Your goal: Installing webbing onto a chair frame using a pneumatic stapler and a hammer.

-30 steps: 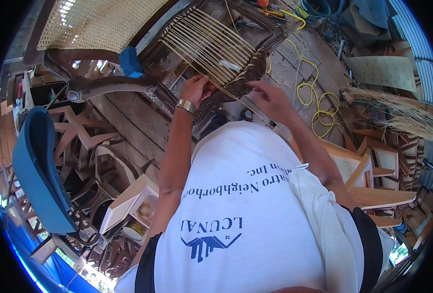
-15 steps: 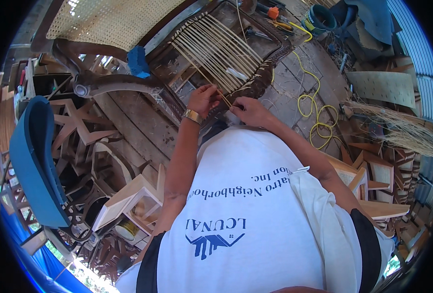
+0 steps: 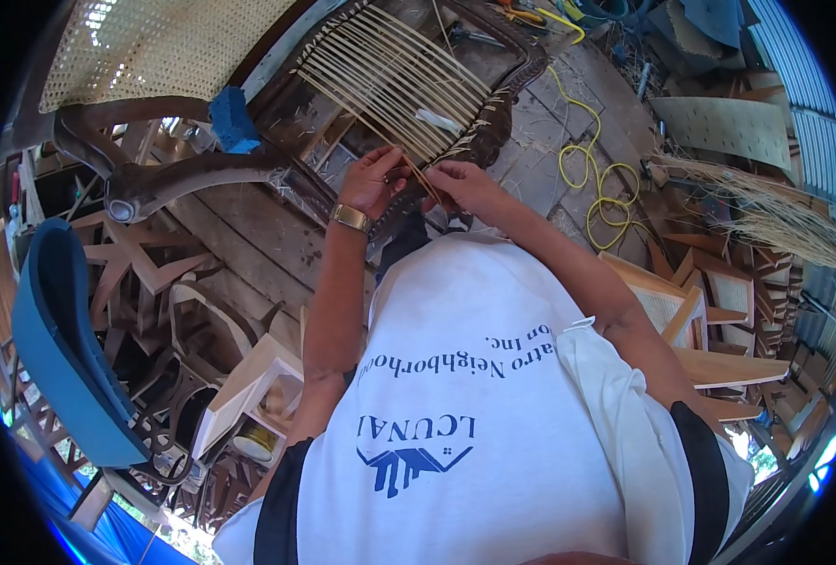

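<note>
In front of me is a dark carved wooden chair frame [image 3: 276,179], its seat opening strung with parallel cane strands [image 3: 389,71]. My left hand [image 3: 373,182], with a gold watch on the wrist, pinches a cane strand [image 3: 418,173] at the seat's near edge. Close to its right, my right hand [image 3: 470,191] is closed on the same strand, fingers curled. A small white piece [image 3: 438,121] lies on the strung strands. The woven cane back panel [image 3: 145,47] rises at the upper left, and a blue block [image 3: 233,121] rests against the chair's arm.
A yellow cord [image 3: 587,151] loops over the plank floor to the right. Bundled thin strips [image 3: 757,207] lie at the far right. Wooden frames [image 3: 719,292] are stacked right, and a blue curved panel [image 3: 64,348] stands left among chair parts. Tools lie beyond the seat.
The view has shifted, so the chair sits further up and left in it. My right hand has moved closer to the left and turned its fingers downward; both still grip the strand.
</note>
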Available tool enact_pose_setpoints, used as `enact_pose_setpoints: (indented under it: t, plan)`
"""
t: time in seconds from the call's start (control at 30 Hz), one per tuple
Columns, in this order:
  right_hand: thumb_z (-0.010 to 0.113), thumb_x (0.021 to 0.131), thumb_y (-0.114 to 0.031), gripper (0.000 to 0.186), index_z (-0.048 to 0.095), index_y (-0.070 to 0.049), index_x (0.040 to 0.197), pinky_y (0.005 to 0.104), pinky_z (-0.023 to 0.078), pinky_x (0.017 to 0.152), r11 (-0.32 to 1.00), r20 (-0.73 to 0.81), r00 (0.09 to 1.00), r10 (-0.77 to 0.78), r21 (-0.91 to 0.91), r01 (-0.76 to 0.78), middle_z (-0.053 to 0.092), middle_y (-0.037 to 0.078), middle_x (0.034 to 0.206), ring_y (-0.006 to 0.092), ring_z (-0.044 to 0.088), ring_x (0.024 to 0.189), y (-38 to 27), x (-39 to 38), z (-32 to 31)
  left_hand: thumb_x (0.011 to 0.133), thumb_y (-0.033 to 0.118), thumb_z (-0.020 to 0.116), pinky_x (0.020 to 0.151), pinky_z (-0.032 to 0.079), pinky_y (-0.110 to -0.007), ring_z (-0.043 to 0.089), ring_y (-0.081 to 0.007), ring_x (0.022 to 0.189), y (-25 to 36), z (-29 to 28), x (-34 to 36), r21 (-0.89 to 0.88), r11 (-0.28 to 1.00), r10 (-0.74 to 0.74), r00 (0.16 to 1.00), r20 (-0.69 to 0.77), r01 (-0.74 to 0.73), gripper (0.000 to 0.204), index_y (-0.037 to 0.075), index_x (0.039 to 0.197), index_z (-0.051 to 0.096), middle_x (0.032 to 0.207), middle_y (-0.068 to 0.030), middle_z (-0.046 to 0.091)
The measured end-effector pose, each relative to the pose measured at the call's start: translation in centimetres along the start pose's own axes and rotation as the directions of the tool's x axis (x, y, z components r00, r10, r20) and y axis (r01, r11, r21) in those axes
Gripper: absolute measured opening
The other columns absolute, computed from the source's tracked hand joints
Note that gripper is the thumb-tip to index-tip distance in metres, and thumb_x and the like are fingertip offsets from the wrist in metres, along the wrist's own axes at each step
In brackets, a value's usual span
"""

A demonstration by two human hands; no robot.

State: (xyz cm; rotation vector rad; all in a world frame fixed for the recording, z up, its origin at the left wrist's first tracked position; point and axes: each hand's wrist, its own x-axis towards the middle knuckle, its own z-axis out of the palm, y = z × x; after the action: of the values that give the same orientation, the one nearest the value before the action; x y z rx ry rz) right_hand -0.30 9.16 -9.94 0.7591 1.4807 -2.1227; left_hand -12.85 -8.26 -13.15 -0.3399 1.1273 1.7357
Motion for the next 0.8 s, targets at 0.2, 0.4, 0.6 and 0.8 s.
enact_pose_setpoints:
  t: [0.2, 0.4, 0.6, 0.8]
  plan:
    - [0.060, 0.101, -0.025, 0.023, 0.063, -0.002, 0.104, 0.0219, 0.040, 0.050, 0.970, 0.001, 0.980, -0.199, -0.141, 0.197, 0.069, 0.005, 0.074, 0.0050, 0.052, 0.056, -0.2, -0.2, 1.4, 0.094, 0.014, 0.067, 0.061, 0.052, -0.026, 0.068, -0.0133, 0.078, -0.5, -0.4, -1.2, 0.076, 0.997, 0.010, 1.000, 0.008, -0.010, 0.014, 0.008, 0.106, 0.065, 0.094, -0.0036, 0.071]
    - [0.058, 0.098, -0.018, 0.020, 0.063, 0.001, 0.102, 0.0268, 0.049, 0.063, 0.932, -0.106, 0.971, -0.215, -0.320, 0.172, 0.070, 0.008, 0.079, 0.0114, 0.063, 0.068, 0.6, 0.0, 1.6, 0.092, 0.011, 0.068, 0.063, 0.054, -0.028, 0.069, -0.0153, 0.078, -0.8, -0.3, -2.8, 0.084, 0.996, -0.011, 0.998, -0.063, 0.017, 0.018, 0.008, 0.108, 0.062, 0.094, -0.0053, 0.071]
    - [0.056, 0.099, -0.017, 0.017, 0.060, -0.001, 0.100, 0.0263, 0.048, 0.060, 0.852, -0.168, 0.955, -0.242, -0.508, 0.127, 0.071, 0.008, 0.081, 0.0103, 0.062, 0.067, 1.0, 0.4, 1.2, 0.093, 0.013, 0.065, 0.064, 0.056, -0.030, 0.070, -0.0158, 0.078, -0.8, 0.2, -3.6, -0.037, 0.997, -0.064, 0.996, -0.064, 0.062, 0.015, 0.009, 0.107, 0.062, 0.094, -0.0055, 0.071]
    - [0.057, 0.097, -0.016, 0.020, 0.063, 0.002, 0.103, 0.0341, 0.053, 0.071, 0.884, -0.151, 0.960, -0.235, -0.443, 0.147, 0.070, 0.013, 0.082, 0.0201, 0.070, 0.075, 1.6, -0.1, 1.4, 0.096, 0.017, 0.063, 0.065, 0.054, -0.028, 0.069, -0.0123, 0.077, -1.4, 0.7, -3.1, 0.126, 0.988, -0.074, 0.993, -0.090, 0.085, 0.015, 0.011, 0.110, 0.064, 0.093, -0.0021, 0.072]
